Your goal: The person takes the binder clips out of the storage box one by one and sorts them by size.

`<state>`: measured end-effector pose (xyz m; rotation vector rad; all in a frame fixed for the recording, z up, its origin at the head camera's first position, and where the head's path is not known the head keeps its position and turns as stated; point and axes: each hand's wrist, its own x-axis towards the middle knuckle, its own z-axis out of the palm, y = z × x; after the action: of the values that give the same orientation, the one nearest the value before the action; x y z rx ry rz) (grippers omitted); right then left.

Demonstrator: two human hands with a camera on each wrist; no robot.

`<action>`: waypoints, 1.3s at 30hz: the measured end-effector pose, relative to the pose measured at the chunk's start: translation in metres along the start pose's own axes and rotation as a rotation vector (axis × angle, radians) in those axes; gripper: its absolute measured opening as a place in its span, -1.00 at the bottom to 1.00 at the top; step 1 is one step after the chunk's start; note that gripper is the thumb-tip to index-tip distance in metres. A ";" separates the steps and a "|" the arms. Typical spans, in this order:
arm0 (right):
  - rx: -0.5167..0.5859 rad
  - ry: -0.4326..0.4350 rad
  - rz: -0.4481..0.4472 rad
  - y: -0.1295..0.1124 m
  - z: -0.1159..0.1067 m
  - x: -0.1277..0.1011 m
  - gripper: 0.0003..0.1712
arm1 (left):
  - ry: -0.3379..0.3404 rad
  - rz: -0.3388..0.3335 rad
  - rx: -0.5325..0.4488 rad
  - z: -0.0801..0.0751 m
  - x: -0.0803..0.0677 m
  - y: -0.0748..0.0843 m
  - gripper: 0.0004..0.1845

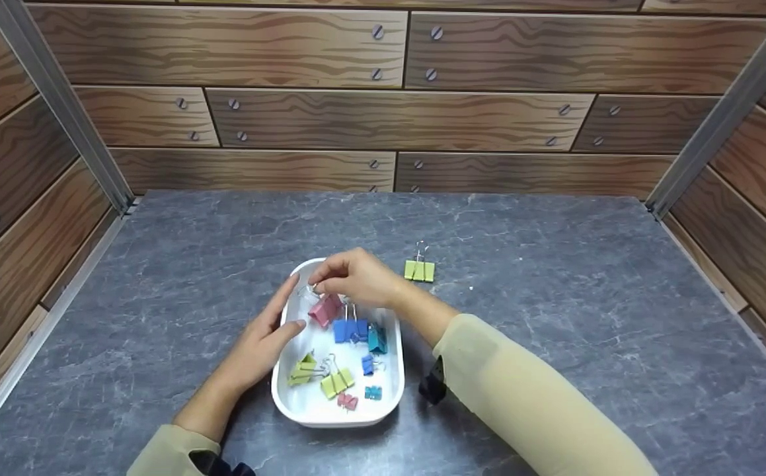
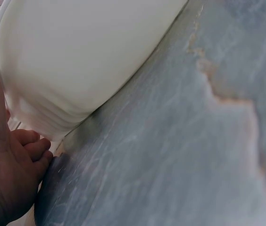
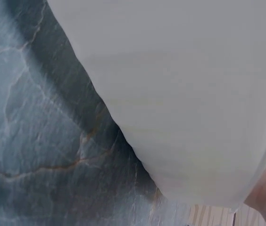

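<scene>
A white plastic tray (image 1: 280, 396) sits on the table, with binder clips inside. My left hand (image 1: 260, 347) grips its left wall, the thumb over the rim; in the left wrist view this hand (image 2: 10, 165) has curled fingers by the wall's outside. My right hand (image 1: 359, 279) reaches over the tray's far end and pinches the wire handle of a pink binder clip (image 1: 325, 309); its fingertips partly hide the handle. Nearer lie a large blue binder clip (image 1: 349, 330), a teal one (image 1: 377, 339) and two yellow-green binder clips (image 1: 337, 383).
Small binder clips, blue (image 1: 368, 364), teal (image 1: 373, 393) and pink (image 1: 347, 401), lie at the tray's near end. Outside it, beyond the right forearm, a yellow-green binder clip (image 1: 419, 271) stands on the grey marbled table (image 1: 554, 284). Wood-patterned walls (image 1: 310, 119) enclose the back and sides.
</scene>
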<state>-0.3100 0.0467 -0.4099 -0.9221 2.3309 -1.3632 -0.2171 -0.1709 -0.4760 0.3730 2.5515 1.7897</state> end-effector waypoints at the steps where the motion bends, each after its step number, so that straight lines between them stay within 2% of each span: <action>1: 0.007 0.005 -0.004 -0.001 -0.001 0.000 -0.81 | 0.000 0.001 -0.001 0.000 0.000 0.000 -0.20; 10: 0.073 0.059 -0.009 -0.005 -0.009 -0.003 -0.78 | 0.004 0.018 -0.014 0.001 0.001 0.001 -0.20; 22: 0.163 0.127 -0.051 -0.020 -0.031 -0.015 -0.82 | 0.008 -0.011 -0.012 0.002 0.001 0.001 -0.21; 33: 0.215 0.318 -0.037 -0.025 -0.071 -0.033 -0.80 | 0.012 -0.021 0.008 0.002 0.000 0.001 -0.22; 39: 0.258 0.443 0.023 -0.016 -0.101 -0.050 -0.77 | 0.012 -0.021 0.008 0.001 0.000 0.000 -0.22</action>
<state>-0.3203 0.1414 -0.3482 -0.5577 2.3648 -1.9662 -0.2167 -0.1695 -0.4761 0.3356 2.5609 1.7808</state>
